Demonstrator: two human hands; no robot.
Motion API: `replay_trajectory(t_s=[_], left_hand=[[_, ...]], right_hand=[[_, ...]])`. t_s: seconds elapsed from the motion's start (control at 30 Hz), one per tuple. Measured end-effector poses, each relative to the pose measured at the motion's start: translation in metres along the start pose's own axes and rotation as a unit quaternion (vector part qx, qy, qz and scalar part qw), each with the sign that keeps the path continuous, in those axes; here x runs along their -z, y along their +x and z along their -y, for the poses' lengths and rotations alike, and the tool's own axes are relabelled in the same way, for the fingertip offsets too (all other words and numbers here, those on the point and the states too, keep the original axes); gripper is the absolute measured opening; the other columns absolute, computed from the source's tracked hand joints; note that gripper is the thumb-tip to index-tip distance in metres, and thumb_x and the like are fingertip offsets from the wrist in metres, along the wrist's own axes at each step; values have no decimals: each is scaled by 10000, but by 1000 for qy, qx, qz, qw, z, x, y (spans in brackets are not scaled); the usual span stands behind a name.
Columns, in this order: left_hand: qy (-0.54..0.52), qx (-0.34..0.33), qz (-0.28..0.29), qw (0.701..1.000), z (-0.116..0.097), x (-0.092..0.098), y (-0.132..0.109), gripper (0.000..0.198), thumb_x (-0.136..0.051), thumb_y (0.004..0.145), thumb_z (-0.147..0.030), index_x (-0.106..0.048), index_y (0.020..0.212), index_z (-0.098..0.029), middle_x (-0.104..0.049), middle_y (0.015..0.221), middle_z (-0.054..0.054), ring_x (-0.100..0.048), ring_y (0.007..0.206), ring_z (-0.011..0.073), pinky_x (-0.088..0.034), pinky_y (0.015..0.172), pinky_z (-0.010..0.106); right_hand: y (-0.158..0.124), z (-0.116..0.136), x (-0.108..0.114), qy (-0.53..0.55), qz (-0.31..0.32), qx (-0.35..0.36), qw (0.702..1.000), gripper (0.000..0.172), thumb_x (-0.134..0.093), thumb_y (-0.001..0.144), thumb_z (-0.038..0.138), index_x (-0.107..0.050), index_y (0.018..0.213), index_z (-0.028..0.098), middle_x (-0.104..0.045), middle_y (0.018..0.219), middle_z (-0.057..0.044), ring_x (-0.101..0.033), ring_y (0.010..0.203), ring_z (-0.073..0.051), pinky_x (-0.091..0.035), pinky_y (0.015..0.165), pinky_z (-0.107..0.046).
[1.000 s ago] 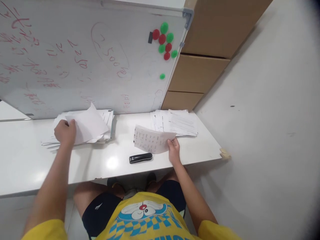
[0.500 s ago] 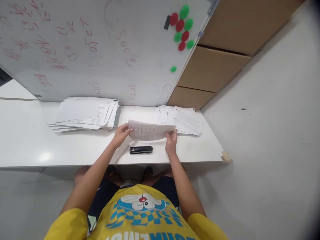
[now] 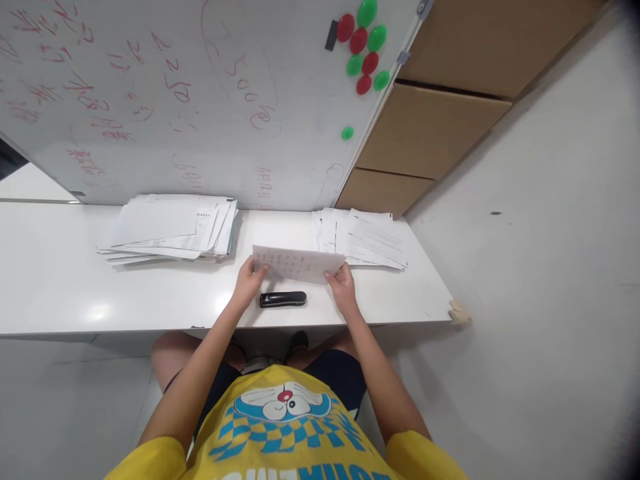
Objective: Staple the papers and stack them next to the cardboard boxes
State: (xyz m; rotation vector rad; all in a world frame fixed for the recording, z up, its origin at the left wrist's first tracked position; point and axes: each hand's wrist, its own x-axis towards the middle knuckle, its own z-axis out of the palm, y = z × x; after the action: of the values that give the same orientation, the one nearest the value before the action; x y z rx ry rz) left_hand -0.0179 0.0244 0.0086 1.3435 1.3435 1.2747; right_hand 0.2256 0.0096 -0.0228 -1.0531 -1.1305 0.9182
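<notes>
Just nearside of the paper (image 3: 295,262) that left hand (image 3: 248,283) and right hand (image 3: 343,288) pinch, the stapler (image 3: 283,299) lies roughly parallel, nearer the left.

From where I stand, the long white tabletop (image 3: 55,287) looks smooth and glossy. The slim black stapler (image 3: 283,299) has a plastic-like shine. The thin white printed sheet (image 3: 297,265) is matt paper, the brown boxes (image 3: 430,130) at far right matt cardboard, the yellow printed shirt (image 3: 273,443) matt cloth.

a whiteboard (image 3: 225,143) (red and green magnets (image 3: 358,41) on it) beside cardboard boxes (image 3: 430,130).
</notes>
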Motion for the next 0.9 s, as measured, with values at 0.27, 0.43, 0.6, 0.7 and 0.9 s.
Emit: replay_trajectory(t_s=[0.27,0.43,0.6,0.7,0.9], left_hand=[[23,42,-14,999,9,-6,-28,265,-513,804,-335,-623,993,-187,-677,1009,55,-596,1015,254,-460,909,394],[20,-22,68,997,-2,15,-39,288,-510,859,-357,-593,1089,-204,-646,1113,57,-579,1088,231,-427,985,374],[202,-110,126,965,-11,18,-56,438,-538,874,-394,-490,1283,-245,-566,1278,88,-496,1221,262,-378,1044,420],[331,-176,194,907,3,5,-60,473,-611,827,-385,-521,1265,-231,-595,1221,109,-523,1165,306,-373,1025,479],[349,-163,181,905,31,-8,-58,226,-523,891,-344,-569,1052,-192,-635,985,92,-582,942,273,-459,840,426]], right_hand=[[-11,-10,13,-57,26,-27,998,344,-686,738,433,-571,988,226,-698,977,-72,-634,947,-225,-494,862,-381],[-25,5,34,-140,-25,-58,988,328,-683,734,441,-587,949,212,-688,824,-46,-649,810,-217,-515,775,-362],[-40,32,90,-113,-123,-71,983,455,-693,729,427,-559,1113,224,-696,939,-76,-656,945,-223,-514,841,-348],[-56,35,117,-92,-33,-181,979,462,-726,699,444,-589,1096,250,-713,994,-81,-656,990,-236,-526,862,-357],[-85,25,130,-109,34,-297,948,498,-756,658,485,-622,1063,228,-729,983,-99,-677,926,-276,-553,808,-401]])
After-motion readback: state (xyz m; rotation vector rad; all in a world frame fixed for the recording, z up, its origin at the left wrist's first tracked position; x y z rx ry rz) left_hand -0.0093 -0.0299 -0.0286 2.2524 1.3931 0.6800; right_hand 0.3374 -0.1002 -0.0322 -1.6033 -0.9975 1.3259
